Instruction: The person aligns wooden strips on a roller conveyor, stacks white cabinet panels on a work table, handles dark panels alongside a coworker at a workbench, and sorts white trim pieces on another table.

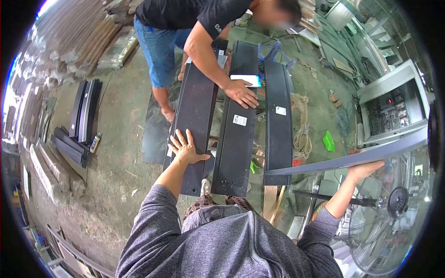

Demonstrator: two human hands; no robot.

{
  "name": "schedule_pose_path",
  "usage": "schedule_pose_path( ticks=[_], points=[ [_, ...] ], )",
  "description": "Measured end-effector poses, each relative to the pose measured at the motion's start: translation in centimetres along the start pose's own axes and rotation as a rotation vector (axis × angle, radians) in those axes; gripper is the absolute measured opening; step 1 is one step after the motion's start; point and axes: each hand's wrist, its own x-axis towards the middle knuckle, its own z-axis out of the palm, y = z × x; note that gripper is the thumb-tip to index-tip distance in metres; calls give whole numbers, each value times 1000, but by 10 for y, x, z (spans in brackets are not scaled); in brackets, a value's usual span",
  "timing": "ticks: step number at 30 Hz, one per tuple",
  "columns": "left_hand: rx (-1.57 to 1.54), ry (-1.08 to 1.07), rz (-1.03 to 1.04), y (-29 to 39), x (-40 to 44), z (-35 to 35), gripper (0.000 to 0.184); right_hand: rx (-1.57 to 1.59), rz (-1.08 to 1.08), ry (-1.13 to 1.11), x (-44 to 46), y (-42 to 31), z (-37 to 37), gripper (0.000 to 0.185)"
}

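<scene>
My left hand (pixel 184 148) lies flat with fingers spread on the left dark metal panel (pixel 197 99). Out to the right, my right hand (pixel 365 169) grips a long grey metal profile (pixel 347 157) from below; part of its fingers is hidden. This profile slants across, and its far end reaches the lower part of the right dark panel (pixel 278 134). Between the two lies a middle dark panel (pixel 237 148) with a white label. A co-worker's hand (pixel 242 93) presses on that panel, beside a white rectangular thing (pixel 245 80) with a blue edge.
A pedestal fan (pixel 389 222) stands close under my right arm. Behind it is a grey-framed machine screen (pixel 394 104). Dark profiles (pixel 83 111) and a small yellow bottle (pixel 95 143) lie on the floor at left, near stacked wrapped boards (pixel 69 37). A green scoop-like piece (pixel 328 141) lies at right.
</scene>
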Motion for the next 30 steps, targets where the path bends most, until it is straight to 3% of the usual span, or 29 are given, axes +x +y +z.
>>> schedule_pose_path(
  ticks=[8,10,12,18,30],
  points=[
    [11,-3,-9,2,-3,-2,137,-14,-24,104,-8,-11,9,59],
    [15,4,-15,1,-1,1,138,16,5,71,-5,-4,2,61],
    [13,-9,-8,2,-3,-2,139,62,66,-17,-2,7,-10,76],
    [26,-35,-22,2,-2,-3,139,5,-3,81,-16,-18,10,74],
    [49,-16,-47,7,-5,-4,138,31,6,67,-18,-6,8,74]
  ],
)
